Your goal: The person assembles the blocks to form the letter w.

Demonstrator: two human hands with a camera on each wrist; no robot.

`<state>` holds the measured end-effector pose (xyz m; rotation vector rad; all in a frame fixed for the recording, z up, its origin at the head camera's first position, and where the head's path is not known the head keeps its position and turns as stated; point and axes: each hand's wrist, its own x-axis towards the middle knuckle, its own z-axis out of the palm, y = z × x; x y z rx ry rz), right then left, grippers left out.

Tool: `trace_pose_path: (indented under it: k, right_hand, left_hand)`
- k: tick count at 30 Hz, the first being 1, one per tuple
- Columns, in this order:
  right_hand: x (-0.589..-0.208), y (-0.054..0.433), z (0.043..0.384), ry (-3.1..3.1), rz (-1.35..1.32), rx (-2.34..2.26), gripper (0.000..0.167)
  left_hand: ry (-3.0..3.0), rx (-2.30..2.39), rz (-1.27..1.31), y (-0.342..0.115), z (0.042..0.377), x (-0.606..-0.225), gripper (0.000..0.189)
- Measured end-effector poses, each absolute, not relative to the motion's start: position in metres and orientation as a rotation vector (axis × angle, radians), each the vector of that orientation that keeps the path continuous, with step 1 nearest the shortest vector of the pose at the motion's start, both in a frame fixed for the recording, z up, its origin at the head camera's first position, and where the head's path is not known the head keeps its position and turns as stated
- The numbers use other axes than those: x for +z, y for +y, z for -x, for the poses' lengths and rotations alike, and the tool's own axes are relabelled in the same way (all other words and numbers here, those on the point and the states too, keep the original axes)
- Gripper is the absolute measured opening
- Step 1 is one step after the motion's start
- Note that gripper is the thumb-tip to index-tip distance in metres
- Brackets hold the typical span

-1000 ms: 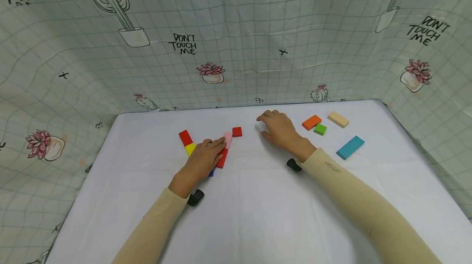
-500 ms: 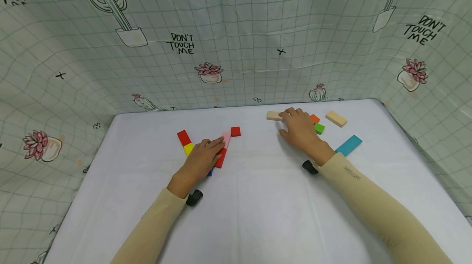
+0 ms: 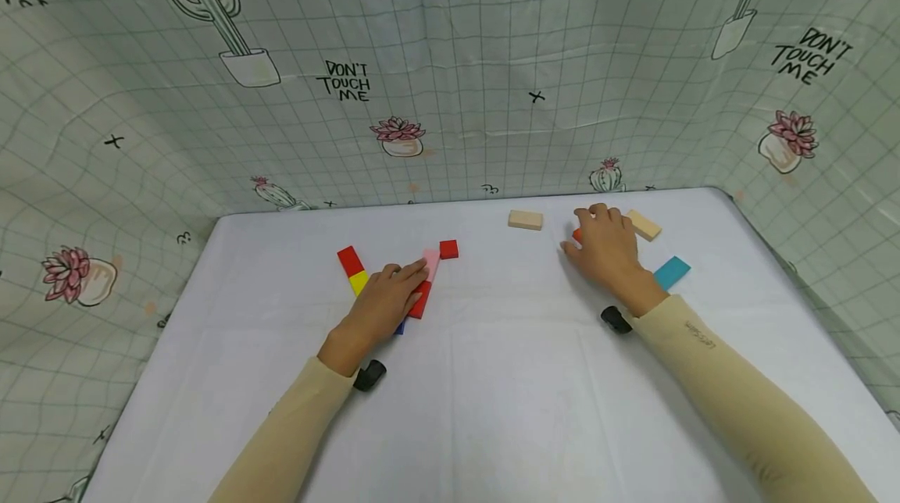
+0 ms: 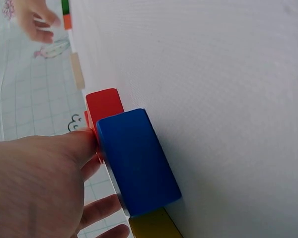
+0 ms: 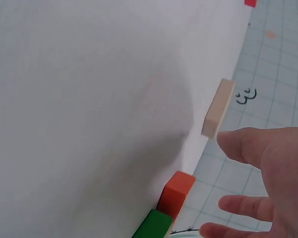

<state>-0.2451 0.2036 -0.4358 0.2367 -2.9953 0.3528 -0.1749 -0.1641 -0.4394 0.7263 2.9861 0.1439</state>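
Note:
My left hand (image 3: 380, 300) rests over a row of coloured blocks on the white table. Its fingers lie along the pink block (image 3: 431, 256), and the thumb is against a red block (image 3: 420, 302). In the left wrist view a blue block (image 4: 139, 163) stands close by the thumb, with a yellow block (image 4: 155, 225) beyond it. My right hand (image 3: 606, 247) hovers with spread fingers over an orange block (image 5: 176, 192) and a green block (image 5: 154, 225), holding nothing. From the head, most of the orange block and all of the green one are hidden beneath it.
A small red block (image 3: 448, 249) touches the pink one's far end. Another red block (image 3: 350, 260) tops the left row. One pale wooden block (image 3: 526, 220) lies near the back edge, another (image 3: 644, 225) right of my right hand. A teal block (image 3: 673, 272) lies nearer me.
My right hand has moved right, past the pale wooden block, to over the orange and green blocks. The left hand stays on its blocks.

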Motion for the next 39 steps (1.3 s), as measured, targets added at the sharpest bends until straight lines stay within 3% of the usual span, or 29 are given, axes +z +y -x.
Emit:
trace_pose_path:
  k: [14,32,39]
  right_hand:
    - [-0.438,0.220,0.246,-3.024,-0.126,0.340,0.065]
    - [-0.444,0.222,0.249,-3.050,-0.128,0.280,0.048]
    - [-0.440,0.222,0.249,-3.051,-0.163,0.343,0.049]
  left_hand:
    - [2.995,0.136,-0.721,-0.163,0.177,-0.439,0.056]
    - [2.989,0.179,-0.709,-0.165,0.174,-0.441,0.055]
    - [2.983,0.174,-0.714,-0.165,0.174,-0.441,0.055]
